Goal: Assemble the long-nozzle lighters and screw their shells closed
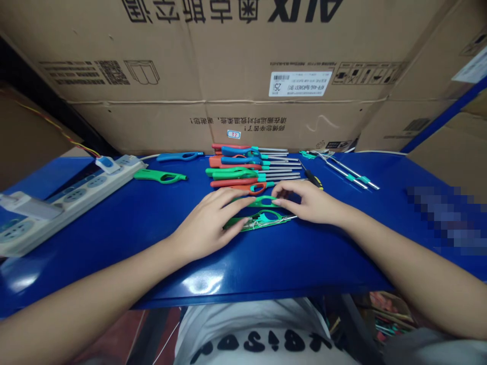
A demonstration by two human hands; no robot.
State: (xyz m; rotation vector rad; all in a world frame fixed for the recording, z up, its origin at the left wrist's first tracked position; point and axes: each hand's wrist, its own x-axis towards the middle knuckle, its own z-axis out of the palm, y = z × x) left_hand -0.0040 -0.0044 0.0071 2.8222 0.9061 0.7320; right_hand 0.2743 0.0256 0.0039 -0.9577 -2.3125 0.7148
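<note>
My left hand (209, 223) lies over the left ends of two green lighter pieces. Its index finger rests along a green lighter shell (262, 202), and its thumb touches an open green lighter half (266, 220) below. That half holds a pale tube, wires and a teal trigger, and a thin metal piece sticks out on its right. Thumb and fingertips of my right hand (304, 202) pinch the right end of the upper shell. The two green pieces lie apart, one above the other. My left palm hides their left ends.
Behind the hands lie several red, blue and green lighters (243, 167) with metal rods, and a black-and-yellow screwdriver (312, 178). Two loose rods (350, 172) are at right. A green shell (160, 176), a blue shell (178, 156) and a power strip (76, 197) stand left. A cardboard box (171, 76) walls the back.
</note>
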